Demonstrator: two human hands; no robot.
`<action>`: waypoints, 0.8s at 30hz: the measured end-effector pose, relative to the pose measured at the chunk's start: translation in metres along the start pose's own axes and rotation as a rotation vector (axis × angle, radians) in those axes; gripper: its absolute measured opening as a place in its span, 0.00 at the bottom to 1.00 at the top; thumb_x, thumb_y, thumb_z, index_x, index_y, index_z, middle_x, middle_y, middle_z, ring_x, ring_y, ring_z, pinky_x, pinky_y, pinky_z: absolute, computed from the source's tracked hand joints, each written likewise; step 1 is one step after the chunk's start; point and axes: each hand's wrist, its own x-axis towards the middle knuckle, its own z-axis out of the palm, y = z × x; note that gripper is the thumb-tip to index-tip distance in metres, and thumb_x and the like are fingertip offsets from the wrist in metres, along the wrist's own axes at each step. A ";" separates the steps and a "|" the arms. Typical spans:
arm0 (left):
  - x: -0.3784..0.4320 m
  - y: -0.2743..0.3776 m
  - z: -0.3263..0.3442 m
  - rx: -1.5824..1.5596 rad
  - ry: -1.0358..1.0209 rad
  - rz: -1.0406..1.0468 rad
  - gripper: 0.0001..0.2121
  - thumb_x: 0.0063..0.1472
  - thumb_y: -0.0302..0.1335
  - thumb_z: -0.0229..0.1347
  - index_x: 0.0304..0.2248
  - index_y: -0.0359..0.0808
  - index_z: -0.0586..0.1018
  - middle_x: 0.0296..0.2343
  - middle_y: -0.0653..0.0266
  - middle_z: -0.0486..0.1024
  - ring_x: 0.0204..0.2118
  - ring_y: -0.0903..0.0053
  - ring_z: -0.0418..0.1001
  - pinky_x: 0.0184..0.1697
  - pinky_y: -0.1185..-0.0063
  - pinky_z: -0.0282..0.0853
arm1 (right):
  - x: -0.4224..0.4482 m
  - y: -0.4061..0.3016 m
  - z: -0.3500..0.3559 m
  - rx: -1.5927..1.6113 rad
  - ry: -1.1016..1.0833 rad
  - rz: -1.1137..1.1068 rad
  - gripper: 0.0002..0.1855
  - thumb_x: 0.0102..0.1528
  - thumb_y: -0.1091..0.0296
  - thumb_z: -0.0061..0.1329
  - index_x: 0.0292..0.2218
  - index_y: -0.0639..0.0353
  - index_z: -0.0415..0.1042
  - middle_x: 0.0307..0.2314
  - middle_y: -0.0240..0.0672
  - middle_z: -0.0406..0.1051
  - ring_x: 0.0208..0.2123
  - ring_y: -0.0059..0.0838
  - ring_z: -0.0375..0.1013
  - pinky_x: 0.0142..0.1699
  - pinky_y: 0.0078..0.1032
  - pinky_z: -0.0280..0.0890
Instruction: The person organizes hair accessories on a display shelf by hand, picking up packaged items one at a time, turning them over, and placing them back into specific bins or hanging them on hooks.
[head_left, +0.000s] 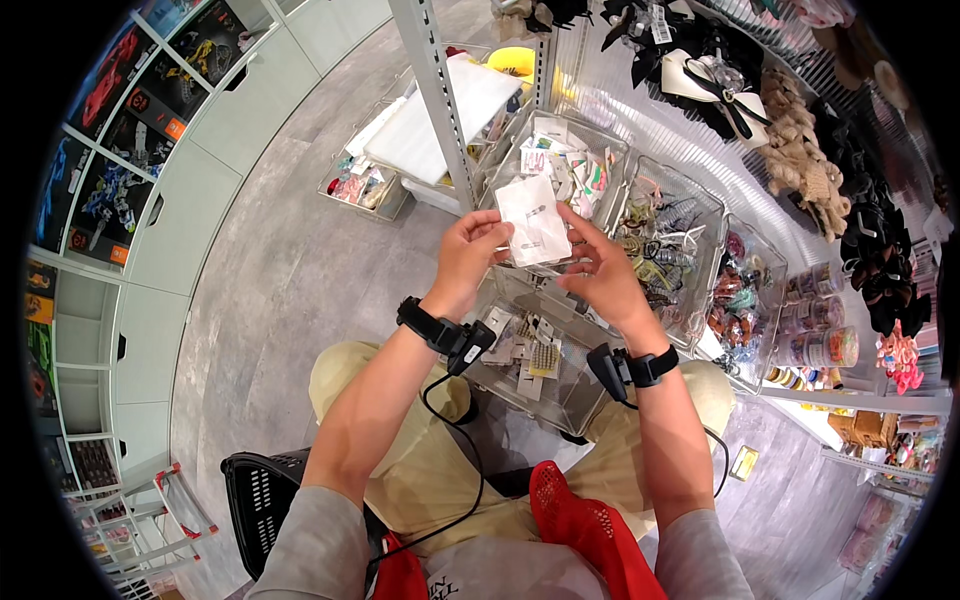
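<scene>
My left hand (471, 259) pinches the left edge of a white card (534, 222) between thumb and fingers. Small dark clip-like pieces show on the card's face. At the card's right side is my right hand (600, 266), its fingers spread and the index fingertip at or very near the edge; whether it touches is unclear. Behind the card, a wire mesh basket (626, 150) holds carded hair accessories. To its right stands another basket with hair ties (664, 240). Below my hands, a lower mesh basket (574, 390) contains cards with small beaded pieces (544, 356).
A metal shelf upright (442, 97) rises just beyond my left hand. Bows (712, 94) and scrunchies hang at upper right, above clear jars (817, 349). A black plastic basket (259, 510) is beside my left leg. White cabinets (225, 135) line the left.
</scene>
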 end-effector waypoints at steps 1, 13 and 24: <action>0.000 0.000 0.000 -0.014 -0.004 -0.011 0.15 0.60 0.27 0.59 0.44 0.32 0.73 0.36 0.67 0.76 0.36 0.83 0.74 0.38 0.82 0.72 | 0.000 0.002 0.001 -0.023 0.000 -0.016 0.45 0.44 0.87 0.55 0.60 0.41 0.62 0.43 0.32 0.67 0.35 0.20 0.66 0.41 0.18 0.67; -0.006 0.008 0.006 -0.025 -0.084 -0.039 0.21 0.60 0.29 0.59 0.50 0.32 0.68 0.36 0.68 0.75 0.36 0.83 0.73 0.36 0.83 0.70 | 0.003 0.007 -0.003 -0.032 0.010 -0.059 0.45 0.44 0.82 0.59 0.62 0.46 0.59 0.40 0.30 0.69 0.36 0.19 0.70 0.42 0.20 0.67; -0.004 0.008 0.005 -0.041 -0.123 -0.035 0.20 0.60 0.27 0.59 0.50 0.33 0.68 0.36 0.67 0.75 0.35 0.83 0.74 0.35 0.83 0.72 | 0.004 0.003 -0.004 -0.089 0.036 -0.067 0.44 0.45 0.81 0.59 0.61 0.47 0.60 0.42 0.32 0.72 0.37 0.19 0.71 0.41 0.20 0.67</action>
